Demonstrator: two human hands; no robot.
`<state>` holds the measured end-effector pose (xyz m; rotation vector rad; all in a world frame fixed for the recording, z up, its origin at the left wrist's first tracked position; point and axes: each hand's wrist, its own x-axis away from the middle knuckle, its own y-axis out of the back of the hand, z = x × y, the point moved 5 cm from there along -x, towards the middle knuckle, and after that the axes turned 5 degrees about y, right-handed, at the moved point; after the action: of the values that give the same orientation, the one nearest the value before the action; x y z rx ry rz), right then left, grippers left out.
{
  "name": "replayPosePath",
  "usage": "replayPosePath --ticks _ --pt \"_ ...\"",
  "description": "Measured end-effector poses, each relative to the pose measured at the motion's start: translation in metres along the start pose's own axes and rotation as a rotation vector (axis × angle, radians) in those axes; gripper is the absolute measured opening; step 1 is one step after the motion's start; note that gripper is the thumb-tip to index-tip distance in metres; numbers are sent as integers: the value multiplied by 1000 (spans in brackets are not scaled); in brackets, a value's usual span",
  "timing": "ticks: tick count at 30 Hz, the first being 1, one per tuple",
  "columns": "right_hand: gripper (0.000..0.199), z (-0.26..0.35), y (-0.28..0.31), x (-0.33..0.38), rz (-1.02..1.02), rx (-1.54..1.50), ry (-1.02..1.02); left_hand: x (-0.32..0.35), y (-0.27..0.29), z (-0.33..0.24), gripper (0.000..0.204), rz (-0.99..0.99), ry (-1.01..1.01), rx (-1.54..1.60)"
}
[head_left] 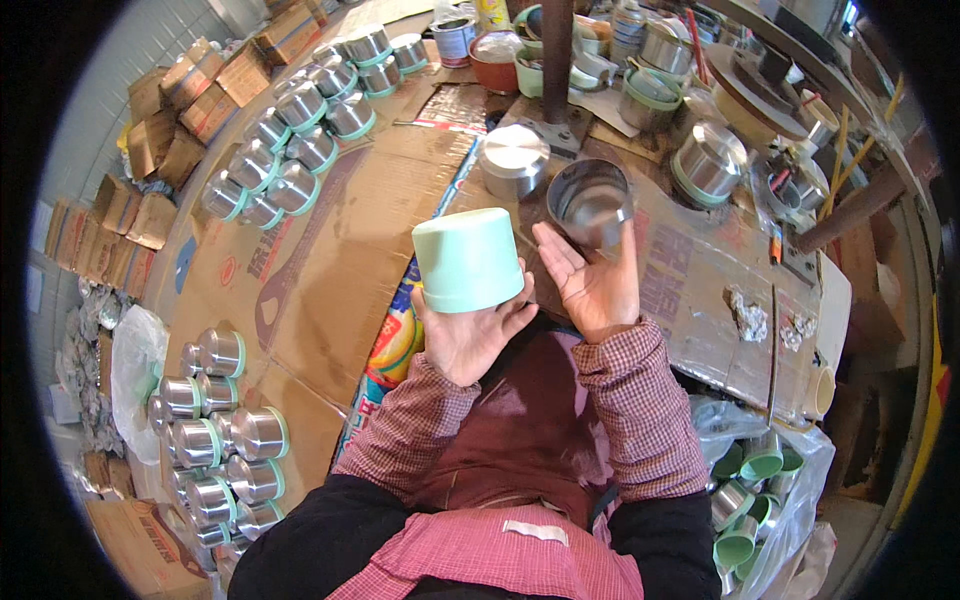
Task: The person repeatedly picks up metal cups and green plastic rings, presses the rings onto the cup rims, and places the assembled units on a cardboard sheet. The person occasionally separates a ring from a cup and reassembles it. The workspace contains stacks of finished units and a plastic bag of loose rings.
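Green cup [467, 258] (closed end up), rim in left grip [463, 343]

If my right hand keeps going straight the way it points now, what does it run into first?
Probably the open, dark-walled metal cup just beyond the fingers of the right hand; depth is unclear, so the gap, if any, can't be judged.

Your wide fisheye view is brightly lit, with strong white light at the upper right edge. Glare streaks the steel cups [257, 433] on your left, while the maroon cloth [510, 385] between your forearms [630, 410] lies in shadow. The pale green cup [468, 262] before you looks fairly sharp; straight edges bend near the black, rounded border.
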<state>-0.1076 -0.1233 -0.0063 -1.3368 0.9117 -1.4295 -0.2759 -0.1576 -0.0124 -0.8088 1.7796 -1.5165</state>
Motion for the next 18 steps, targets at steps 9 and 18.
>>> replayPosePath --ticks 9,18 --pt "58 12 -4 21 -22 494 46 -73 1 -185 85 -121 -653 -1010" --pt "18 56 -27 65 11 1228 778 -242 61 -300 115 -679 -969 -1673"
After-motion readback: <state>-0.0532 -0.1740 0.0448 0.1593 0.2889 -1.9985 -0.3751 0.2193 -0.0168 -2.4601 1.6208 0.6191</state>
